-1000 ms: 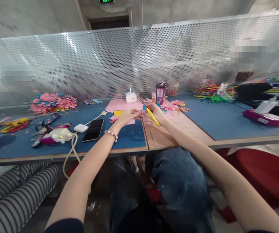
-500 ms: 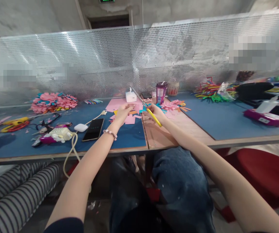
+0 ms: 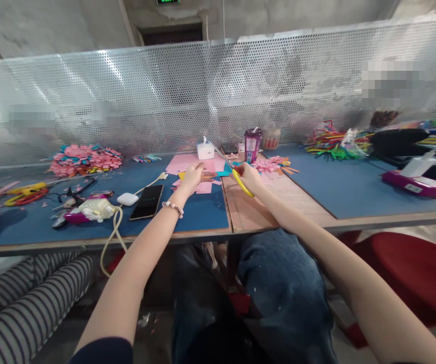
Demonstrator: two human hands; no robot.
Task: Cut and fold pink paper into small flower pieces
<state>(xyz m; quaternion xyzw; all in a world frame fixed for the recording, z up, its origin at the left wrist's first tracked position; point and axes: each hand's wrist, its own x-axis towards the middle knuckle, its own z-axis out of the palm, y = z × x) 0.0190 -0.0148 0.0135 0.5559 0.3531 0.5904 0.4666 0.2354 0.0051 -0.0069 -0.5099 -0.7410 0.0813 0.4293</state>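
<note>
Having parted, the left hand (image 3: 192, 178) is seemingly pinching pink paper (image 3: 210, 166) and the right hand (image 3: 251, 177) is gripping yellow-handled scissors (image 3: 242, 183), cutting apparently pausing.

Single view, head-worn: sighted from above the wearer's jeans (image 3: 278, 275), facing forward and downward over the table (image 3: 187, 220) to the perforated metal screen (image 3: 180, 96). Forearms (image 3: 127, 298) enter low on both sides, close to the lens; left hand (image 3: 193, 178) and right hand (image 3: 251, 177) lie farther off, near mid-frame. Coverage wide; exit sign (image 3: 168, 2) cut by upper edge.
</note>
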